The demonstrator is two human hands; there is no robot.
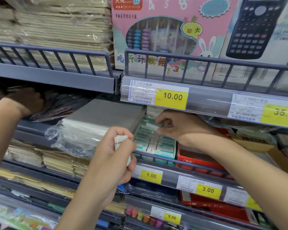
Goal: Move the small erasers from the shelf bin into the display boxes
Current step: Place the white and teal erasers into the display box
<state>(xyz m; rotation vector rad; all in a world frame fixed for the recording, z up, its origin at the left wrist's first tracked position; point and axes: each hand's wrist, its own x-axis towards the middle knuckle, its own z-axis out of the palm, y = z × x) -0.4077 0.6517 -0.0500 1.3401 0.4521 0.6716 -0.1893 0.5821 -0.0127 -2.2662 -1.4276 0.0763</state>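
Left hand (113,156): fingers curled tight around a small stack of white rectangular erasers (121,143), glossy-wrapped; the stack's lower part is hidden in the fist. Just right of it, display box (156,145): teal-and-white card, slotted rows of flat erasers, its front partly cut by the shelf rail (186,162). Right hand (175,126): above the box's far end, fingertips pinched on one thin eraser; details blurred beneath the price strip.
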